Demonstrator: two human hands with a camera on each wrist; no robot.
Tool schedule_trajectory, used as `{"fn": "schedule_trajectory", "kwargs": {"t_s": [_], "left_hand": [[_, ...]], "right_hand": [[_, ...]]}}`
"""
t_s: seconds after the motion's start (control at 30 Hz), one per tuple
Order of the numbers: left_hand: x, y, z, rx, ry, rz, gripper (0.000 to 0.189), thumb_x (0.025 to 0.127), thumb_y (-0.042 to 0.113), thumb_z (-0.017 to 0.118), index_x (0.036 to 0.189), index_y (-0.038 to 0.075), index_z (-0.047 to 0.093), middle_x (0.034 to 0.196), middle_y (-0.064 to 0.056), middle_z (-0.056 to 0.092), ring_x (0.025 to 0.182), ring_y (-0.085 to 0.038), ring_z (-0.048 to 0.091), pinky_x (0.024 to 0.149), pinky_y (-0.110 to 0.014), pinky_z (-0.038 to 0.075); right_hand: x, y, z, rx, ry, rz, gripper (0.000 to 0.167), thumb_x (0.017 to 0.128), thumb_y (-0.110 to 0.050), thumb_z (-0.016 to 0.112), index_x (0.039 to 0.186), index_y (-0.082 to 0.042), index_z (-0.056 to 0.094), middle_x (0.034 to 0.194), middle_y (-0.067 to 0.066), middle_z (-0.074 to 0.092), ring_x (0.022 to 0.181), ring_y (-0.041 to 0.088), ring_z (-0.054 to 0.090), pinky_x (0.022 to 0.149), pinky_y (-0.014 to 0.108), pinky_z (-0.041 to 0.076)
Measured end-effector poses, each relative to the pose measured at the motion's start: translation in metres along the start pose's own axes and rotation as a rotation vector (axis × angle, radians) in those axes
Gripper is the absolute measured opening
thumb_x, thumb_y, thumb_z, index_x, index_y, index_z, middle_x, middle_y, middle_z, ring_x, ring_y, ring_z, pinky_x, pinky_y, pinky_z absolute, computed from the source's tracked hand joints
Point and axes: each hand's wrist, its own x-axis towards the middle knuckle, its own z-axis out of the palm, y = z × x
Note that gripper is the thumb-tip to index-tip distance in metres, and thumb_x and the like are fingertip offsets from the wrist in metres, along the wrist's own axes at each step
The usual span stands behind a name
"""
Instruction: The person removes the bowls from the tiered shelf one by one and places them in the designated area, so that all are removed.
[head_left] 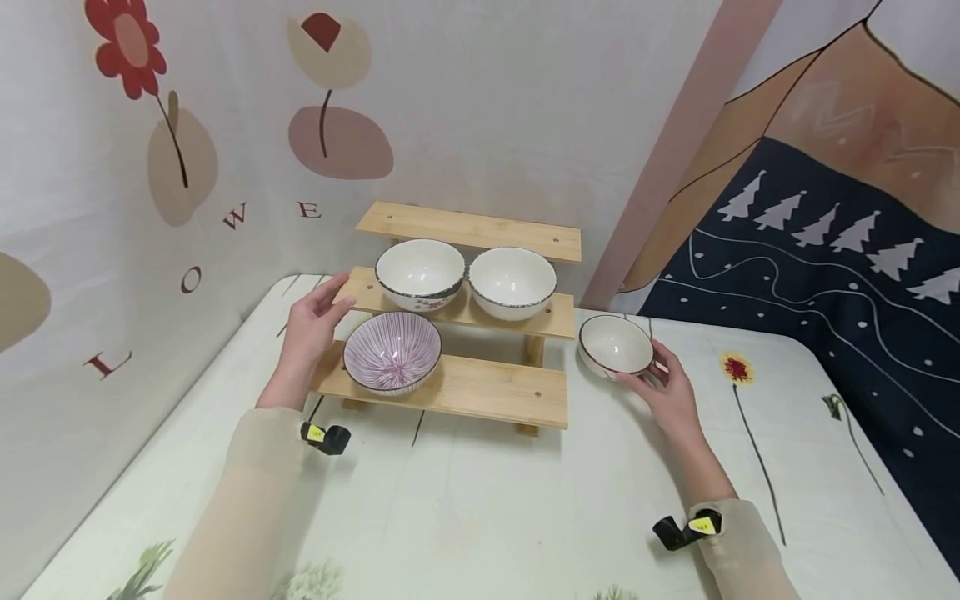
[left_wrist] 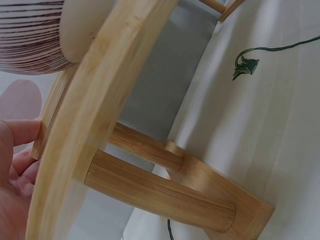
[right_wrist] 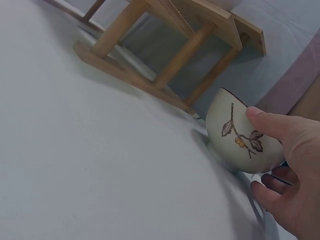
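Observation:
A three-tier bamboo shelf [head_left: 480, 387] stands at the back of the table. Its top board is bare. Two white bowls [head_left: 420, 272] [head_left: 512, 282] sit on the middle board, and a purple striped bowl [head_left: 392, 351] sits on the bottom board. My left hand [head_left: 311, 321] rests with relaxed fingers against the shelf's left end, thumb at the middle board. In the left wrist view its fingers [left_wrist: 17, 150] touch the board edge [left_wrist: 95, 110] under the striped bowl [left_wrist: 30, 40]. My right hand [head_left: 660, 383] grips a small white bowl [head_left: 615, 344] with a leaf sprig [right_wrist: 235, 132] on the table, right of the shelf.
The table [head_left: 480, 500] wears a white cloth printed with flowers. Hanging printed fabric closes in the left, back and right sides. The shelf's legs [right_wrist: 185, 52] stand just left of the small bowl.

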Motion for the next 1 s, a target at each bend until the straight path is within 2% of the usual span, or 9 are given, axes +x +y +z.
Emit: {"fn": "schedule_trajectory", "kwargs": {"t_s": [0.07,0.13,0.23,0.43,0.5,0.63,0.7,0.9,1.0], "left_hand": [[0.0004,-0.0001,0.0,-0.001,-0.003,0.005,0.055,0.103,0.026,0.055,0.154,0.016,0.038,0.162,-0.005,0.031,0.151,-0.026,0.031,0.126,-0.043,0.03],[0.0004,0.0002,-0.0002,0.002,-0.005,0.007,0.055,0.103,0.026,0.055,0.154,0.016,0.038,0.162,-0.005,0.031,0.151,-0.026,0.031,0.126,-0.043,0.03],[0.0002,0.0009,-0.0002,0.008,-0.007,0.003,0.055,0.103,0.027,0.054,0.154,0.017,0.038,0.163,-0.005,0.031,0.151,-0.027,0.03,0.126,-0.044,0.029],[0.0002,0.0013,-0.0004,0.012,-0.006,-0.006,0.054,0.103,0.027,0.054,0.154,0.019,0.038,0.163,-0.004,0.03,0.151,-0.027,0.03,0.126,-0.043,0.028],[0.0006,0.0007,-0.0004,0.008,-0.007,-0.003,0.054,0.103,0.026,0.054,0.154,0.018,0.038,0.163,-0.004,0.03,0.151,-0.027,0.03,0.126,-0.043,0.029],[0.0014,-0.0005,-0.0006,0.003,-0.01,-0.005,0.054,0.103,0.025,0.054,0.154,0.019,0.037,0.163,-0.004,0.029,0.151,-0.027,0.03,0.127,-0.044,0.028],[0.0015,-0.0007,-0.0007,0.002,-0.009,-0.009,0.054,0.103,0.025,0.054,0.154,0.019,0.037,0.163,-0.004,0.029,0.151,-0.027,0.029,0.127,-0.044,0.028],[0.0009,-0.0005,-0.0001,0.001,-0.01,-0.002,0.054,0.104,0.025,0.053,0.154,0.019,0.037,0.163,-0.004,0.029,0.151,-0.028,0.03,0.126,-0.044,0.028],[0.0,-0.0001,0.0002,0.0,-0.01,0.003,0.054,0.104,0.025,0.054,0.154,0.018,0.038,0.163,-0.004,0.03,0.151,-0.027,0.03,0.126,-0.044,0.029]], "right_hand": [[-0.0007,0.0004,-0.001,-0.009,0.006,0.004,0.091,0.089,-0.026,0.076,0.16,-0.015,0.021,0.162,0.017,0.03,0.146,0.033,0.038,0.116,0.029,0.044],[-0.0013,0.0014,-0.0014,-0.018,0.016,0.001,0.089,0.089,-0.027,0.076,0.159,-0.014,0.023,0.161,0.017,0.032,0.145,0.032,0.041,0.106,0.013,0.048],[-0.0021,0.0028,-0.002,-0.019,0.034,-0.005,0.085,0.09,-0.028,0.075,0.158,-0.014,0.026,0.159,0.016,0.036,0.142,0.031,0.045,0.09,-0.001,0.044],[-0.0053,0.0039,-0.0026,-0.01,0.065,-0.021,0.076,0.092,-0.025,0.073,0.155,-0.011,0.033,0.155,0.014,0.042,0.138,0.028,0.049,0.11,0.015,0.045],[-0.0064,0.0038,-0.0025,0.0,0.074,-0.025,0.074,0.092,-0.023,0.073,0.154,-0.01,0.034,0.154,0.014,0.043,0.137,0.027,0.049,0.106,0.01,0.046],[-0.0077,0.0044,-0.0018,0.021,0.095,-0.039,0.069,0.092,-0.021,0.072,0.151,-0.008,0.038,0.149,0.014,0.047,0.134,0.027,0.051,0.09,-0.004,0.043],[-0.0078,0.0052,-0.0016,0.027,0.106,-0.045,0.066,0.092,-0.02,0.072,0.149,-0.007,0.04,0.147,0.014,0.049,0.131,0.024,0.053,0.087,-0.005,0.042],[-0.0086,0.007,-0.0015,0.034,0.13,-0.058,0.06,0.092,-0.016,0.072,0.144,-0.004,0.044,0.144,0.014,0.051,0.111,-0.001,0.054,0.086,-0.005,0.043],[-0.0093,0.0069,-0.0012,0.054,0.141,-0.064,0.058,0.092,-0.014,0.071,0.142,-0.002,0.045,0.142,0.014,0.052,0.105,-0.008,0.053,0.085,-0.004,0.045]]}}
